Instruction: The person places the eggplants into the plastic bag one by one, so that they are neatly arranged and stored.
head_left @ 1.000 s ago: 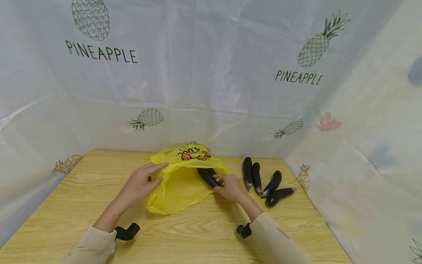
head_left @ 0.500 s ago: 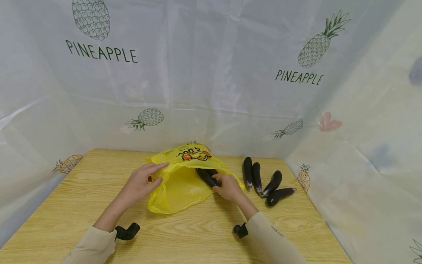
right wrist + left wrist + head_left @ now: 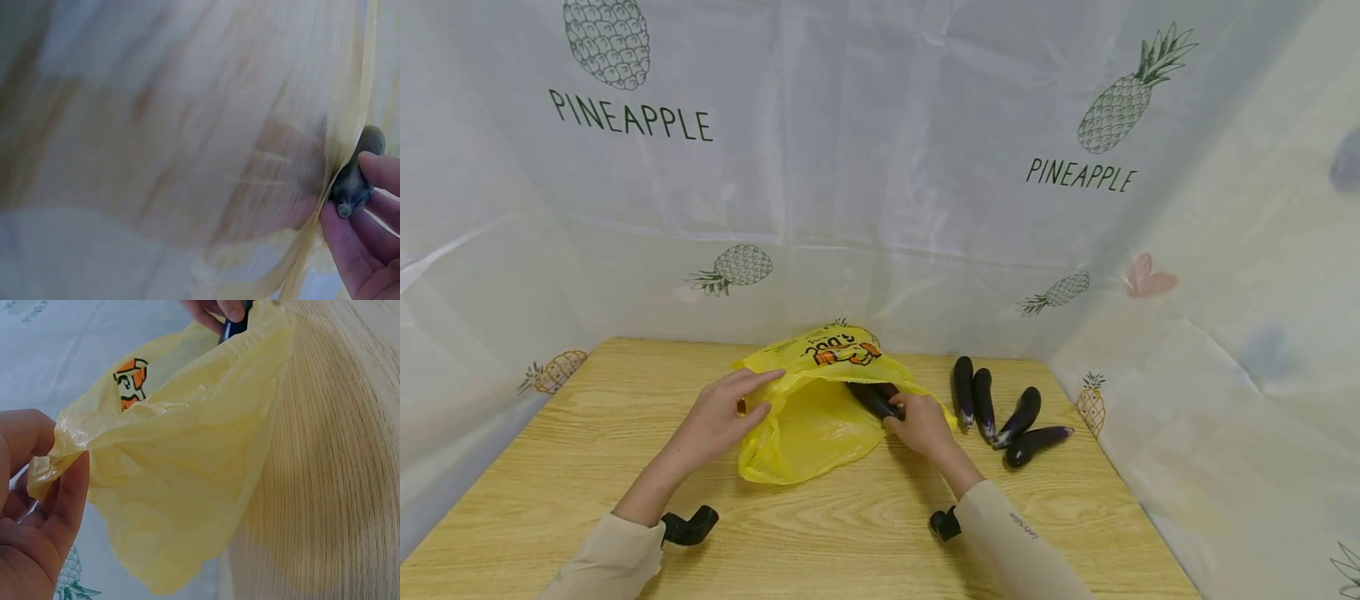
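Note:
A yellow plastic bag (image 3: pixel 820 442) with a printed orange and black design lies on the table, its mouth facing me. My left hand (image 3: pixel 718 412) grips the bag's left rim; in the left wrist view the film (image 3: pixel 187 462) is bunched between its thumb and fingers. At the right side of the mouth, my right hand (image 3: pixel 921 423) holds a dark purple eggplant (image 3: pixel 871 402) by its stem end, the far end inside the bag. Part of another dark shape shows behind it. In the right wrist view, thumb and fingers pinch the eggplant (image 3: pixel 354 187) beside the bag's edge.
Several eggplants (image 3: pixel 1017 418) lie on the wooden table (image 3: pixel 820 533) to the right of the bag. A pineapple-printed sheet (image 3: pixel 865 167) hangs behind and at both sides. Black wrist mounts (image 3: pixel 691 527) stick out beside the sleeves.
My right hand has moved slightly left with the eggplant, and the bag's right rim now drapes over the back of that hand. The left hand has stayed in place.

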`<state>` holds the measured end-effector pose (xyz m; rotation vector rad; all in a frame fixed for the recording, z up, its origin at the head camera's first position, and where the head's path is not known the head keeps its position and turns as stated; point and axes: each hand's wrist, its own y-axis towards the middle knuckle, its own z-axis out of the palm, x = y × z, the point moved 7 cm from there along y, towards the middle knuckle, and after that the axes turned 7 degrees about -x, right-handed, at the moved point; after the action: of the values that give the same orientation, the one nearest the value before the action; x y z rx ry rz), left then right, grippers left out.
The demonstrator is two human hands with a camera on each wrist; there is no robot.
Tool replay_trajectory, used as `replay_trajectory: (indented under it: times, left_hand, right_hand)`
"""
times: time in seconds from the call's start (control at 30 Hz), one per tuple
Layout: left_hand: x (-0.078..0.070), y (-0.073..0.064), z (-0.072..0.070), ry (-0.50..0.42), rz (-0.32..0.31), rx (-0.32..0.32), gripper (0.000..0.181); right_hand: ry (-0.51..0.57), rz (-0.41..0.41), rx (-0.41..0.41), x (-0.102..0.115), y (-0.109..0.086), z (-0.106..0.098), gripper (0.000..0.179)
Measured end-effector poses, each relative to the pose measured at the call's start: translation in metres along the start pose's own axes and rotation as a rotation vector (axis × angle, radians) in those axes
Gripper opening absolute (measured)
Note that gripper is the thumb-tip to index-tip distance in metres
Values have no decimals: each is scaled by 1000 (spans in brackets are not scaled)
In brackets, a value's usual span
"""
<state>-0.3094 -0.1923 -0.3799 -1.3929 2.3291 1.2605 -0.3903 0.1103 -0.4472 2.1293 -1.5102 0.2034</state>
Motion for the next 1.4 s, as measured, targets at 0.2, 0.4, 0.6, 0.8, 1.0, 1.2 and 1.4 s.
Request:
replay_trajectory:
  times: [0.2, 0.4, 0.6, 0.8, 1.0, 1.2, 1.4]
  left_hand:
    - [0, 0, 0, 7, -1, 1, 55]
    - [1, 0, 0, 14, -1, 1, 56]
    - [1, -1, -1, 6, -6, -1, 56]
    - [-1, -1, -2, -5, -7, -1, 55]
    - [-2, 0, -3, -6, 10, -6, 55]
    - [0, 1, -1, -5, 2, -3, 56]
    - [-1, 1, -2, -2, -3, -3, 56]
  right_hand:
    - [-6, 26, -24, -3, 4, 1, 31]
    - [-31, 37, -19, -5, 6, 2, 35]
    - [-29, 49, -16, -5, 8, 1, 37]
    - [-26, 65, -23, -5, 8, 1, 38]
    - [-22, 69, -35, -10, 10, 3, 37]
    - [23, 110, -7, -12, 9, 2, 39]
    - [42, 68, 8, -12, 6, 0, 39]
